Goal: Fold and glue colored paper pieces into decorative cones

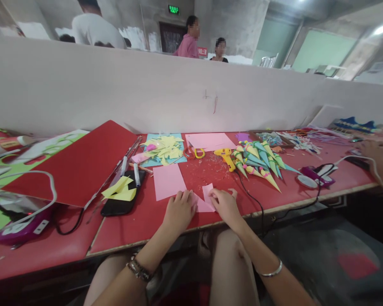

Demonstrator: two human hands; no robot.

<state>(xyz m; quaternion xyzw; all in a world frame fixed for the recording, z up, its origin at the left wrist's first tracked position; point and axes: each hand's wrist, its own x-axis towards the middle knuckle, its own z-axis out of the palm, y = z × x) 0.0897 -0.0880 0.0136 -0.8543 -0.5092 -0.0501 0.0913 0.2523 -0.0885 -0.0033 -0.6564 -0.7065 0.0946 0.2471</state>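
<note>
Both of my hands are at the table's front edge, working on a small piece of pink paper (204, 206). My left hand (181, 209) has its fingers curled over the left end of the paper, pressing it; the fingertips are partly hidden. At the other end my right hand (226, 205) pinches the paper, and one flap stands up beside its fingers. A larger pink sheet (169, 180) lies flat just beyond my left hand. Beyond my right hand are a yellow glue gun (225, 158) and a heap of green, blue and yellow paper cones (258, 157).
Red-and-yellow-handled scissors (194, 153) lie behind the paper. Yellow paper scraps (164, 148) cover a blue sheet. Left are a black phone (121, 206), markers and a large red board (79, 165). The glue gun's black cord (249, 193) hangs over the edge. A co-worker's hand (375, 153) is far right.
</note>
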